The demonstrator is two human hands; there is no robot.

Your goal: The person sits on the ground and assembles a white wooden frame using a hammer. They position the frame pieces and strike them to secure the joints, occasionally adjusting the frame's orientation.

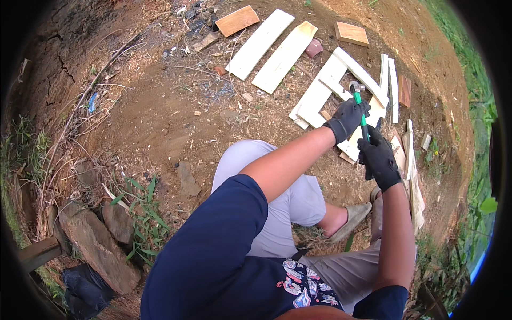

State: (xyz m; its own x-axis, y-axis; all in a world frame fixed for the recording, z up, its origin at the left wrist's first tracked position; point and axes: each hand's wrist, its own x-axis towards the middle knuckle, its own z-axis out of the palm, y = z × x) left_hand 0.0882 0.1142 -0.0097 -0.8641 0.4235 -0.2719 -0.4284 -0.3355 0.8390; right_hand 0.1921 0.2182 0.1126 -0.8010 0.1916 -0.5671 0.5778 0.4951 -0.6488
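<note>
A claw hammer point(358, 97) with a metal head and a green and black handle is held in both my gloved hands. My left hand point(348, 117), in a black glove, is closed round the handle just below the head. Lower down the handle, my right hand point(380, 158), gloved in black too, is wrapped about the grip. Beyond the hammer lies a pile of pale wooden boards point(318, 92), some crossing over others. One narrow board point(362, 74) slants across the top of the pile, close to the hammer head.
Two pale planks point(261, 44) point(286, 56) lie apart at the far side. Brown wood blocks point(237, 21) point(352, 34) rest on the dirt near them. More thin boards point(409, 152) lie to the right. Large stones point(96, 245) and a black plastic bag point(86, 290) are at the lower left.
</note>
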